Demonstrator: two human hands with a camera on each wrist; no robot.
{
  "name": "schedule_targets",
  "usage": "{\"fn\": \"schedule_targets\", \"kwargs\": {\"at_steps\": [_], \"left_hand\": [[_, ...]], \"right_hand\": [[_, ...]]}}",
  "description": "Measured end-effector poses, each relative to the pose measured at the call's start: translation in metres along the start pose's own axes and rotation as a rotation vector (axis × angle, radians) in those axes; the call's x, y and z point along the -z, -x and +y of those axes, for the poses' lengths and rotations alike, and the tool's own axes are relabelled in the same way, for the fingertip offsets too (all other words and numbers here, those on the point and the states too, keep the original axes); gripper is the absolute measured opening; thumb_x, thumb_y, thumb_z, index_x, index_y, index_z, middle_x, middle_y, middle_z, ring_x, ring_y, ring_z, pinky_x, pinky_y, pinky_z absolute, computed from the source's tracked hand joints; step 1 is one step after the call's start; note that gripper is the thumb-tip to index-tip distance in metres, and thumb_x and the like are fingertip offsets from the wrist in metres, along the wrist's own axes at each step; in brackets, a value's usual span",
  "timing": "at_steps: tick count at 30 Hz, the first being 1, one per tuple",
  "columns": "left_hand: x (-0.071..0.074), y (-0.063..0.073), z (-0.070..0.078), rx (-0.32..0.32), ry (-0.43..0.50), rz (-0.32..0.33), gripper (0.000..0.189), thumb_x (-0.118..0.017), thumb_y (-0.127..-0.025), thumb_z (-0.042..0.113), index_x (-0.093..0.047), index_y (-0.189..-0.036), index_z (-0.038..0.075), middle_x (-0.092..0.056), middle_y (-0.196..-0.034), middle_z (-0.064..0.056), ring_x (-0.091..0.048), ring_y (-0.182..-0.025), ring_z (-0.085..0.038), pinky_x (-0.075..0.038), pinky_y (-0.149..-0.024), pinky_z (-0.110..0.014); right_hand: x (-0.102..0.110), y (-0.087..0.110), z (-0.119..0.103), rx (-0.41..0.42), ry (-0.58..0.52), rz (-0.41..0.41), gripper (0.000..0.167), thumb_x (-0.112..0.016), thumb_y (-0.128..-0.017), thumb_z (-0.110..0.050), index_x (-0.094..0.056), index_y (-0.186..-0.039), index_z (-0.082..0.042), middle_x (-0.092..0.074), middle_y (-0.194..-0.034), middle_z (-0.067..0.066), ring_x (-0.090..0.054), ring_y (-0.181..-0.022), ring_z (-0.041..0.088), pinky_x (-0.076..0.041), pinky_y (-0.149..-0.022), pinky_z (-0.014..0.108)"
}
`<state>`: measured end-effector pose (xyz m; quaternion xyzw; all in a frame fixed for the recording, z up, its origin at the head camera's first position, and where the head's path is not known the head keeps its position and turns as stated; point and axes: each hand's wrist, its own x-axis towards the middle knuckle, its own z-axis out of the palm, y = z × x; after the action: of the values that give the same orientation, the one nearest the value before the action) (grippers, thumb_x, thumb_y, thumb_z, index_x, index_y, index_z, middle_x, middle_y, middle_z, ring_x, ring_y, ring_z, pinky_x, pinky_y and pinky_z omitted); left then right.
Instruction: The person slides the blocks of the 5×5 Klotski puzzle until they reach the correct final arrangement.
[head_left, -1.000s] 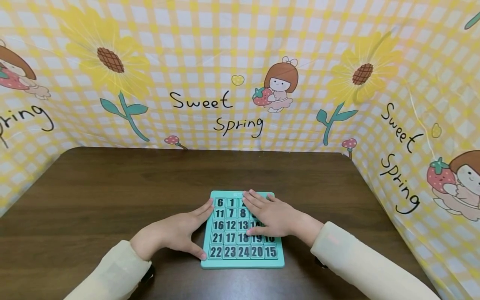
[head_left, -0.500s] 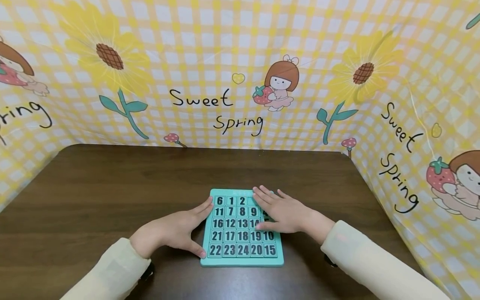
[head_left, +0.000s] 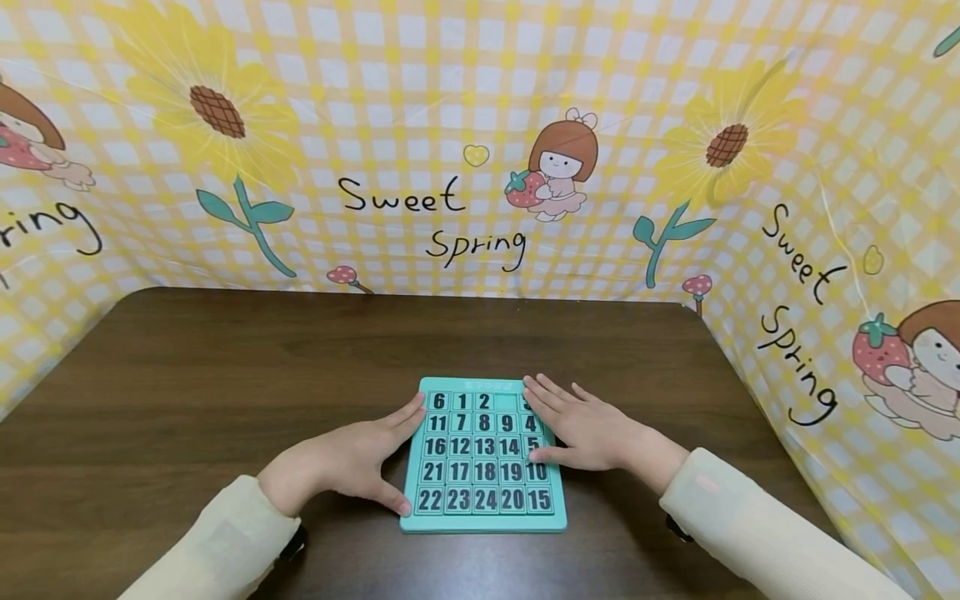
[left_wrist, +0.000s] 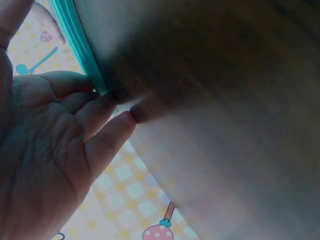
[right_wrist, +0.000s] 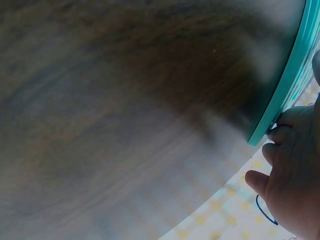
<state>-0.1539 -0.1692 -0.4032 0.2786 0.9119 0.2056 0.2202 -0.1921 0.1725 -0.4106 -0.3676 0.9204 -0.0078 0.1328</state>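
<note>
A turquoise sliding number puzzle [head_left: 484,472] lies flat on the table, its tiles bearing black numbers. The top row reads 6, 1, 2, then a bare slot [head_left: 506,402], then a tile partly covered by fingers. My left hand [head_left: 352,458] rests along the left side, fingertips at the upper edge and thumb at the lower corner. In the left wrist view its fingertips touch the turquoise frame [left_wrist: 80,45]. My right hand [head_left: 600,429] lies over the right side with straight fingers, its thumb near the 5 tile. The right wrist view shows its fingers beside the frame's edge [right_wrist: 282,85].
The puzzle sits on a dark brown wooden table [head_left: 225,358]. A yellow checked cloth [head_left: 405,100] with flowers and cartoon figures stands round the back and sides.
My right hand has slid to the right across the puzzle, baring the fourth slot of the top row and several tiles. My left hand has stayed at the left edge.
</note>
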Motion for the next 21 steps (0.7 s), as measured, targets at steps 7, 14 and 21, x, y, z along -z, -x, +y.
{"fn": "schedule_targets", "kwargs": {"at_steps": [7, 14, 21], "left_hand": [[0.001, 0.000, 0.001, 0.003, -0.003, 0.000, 0.125, -0.084, -0.070, 0.055, -0.015, -0.158, 0.000, -0.001, -0.169, -0.010, -0.033, -0.147, -0.031, -0.036, -0.114, -0.049], [-0.001, 0.001, 0.001, 0.007, -0.002, -0.001, 0.126, -0.085, -0.069, 0.055, -0.014, -0.158, 0.000, -0.001, -0.169, -0.010, -0.034, -0.147, -0.031, -0.035, -0.115, -0.050], [0.000, 0.001, 0.002, 0.007, -0.005, 0.003, 0.125, -0.084, -0.070, 0.055, -0.015, -0.158, 0.000, -0.001, -0.169, -0.010, -0.033, -0.147, -0.031, -0.035, -0.115, -0.049]], "right_hand": [[0.000, -0.007, -0.006, 0.020, -0.005, 0.010, 0.092, -0.042, -0.096, -0.067, -0.011, -0.160, -0.009, -0.005, -0.169, 0.008, -0.005, -0.156, 0.027, -0.020, -0.120, 0.061], [0.002, -0.021, -0.017, 0.030, -0.005, -0.017, 0.093, -0.038, -0.096, -0.070, -0.007, -0.161, -0.011, -0.001, -0.169, 0.005, -0.001, -0.156, 0.024, -0.016, -0.122, 0.058], [0.008, -0.015, -0.019, 0.027, -0.013, -0.011, 0.091, -0.038, -0.096, -0.069, -0.009, -0.161, -0.012, -0.003, -0.169, 0.005, -0.001, -0.156, 0.024, -0.016, -0.122, 0.059]]}}
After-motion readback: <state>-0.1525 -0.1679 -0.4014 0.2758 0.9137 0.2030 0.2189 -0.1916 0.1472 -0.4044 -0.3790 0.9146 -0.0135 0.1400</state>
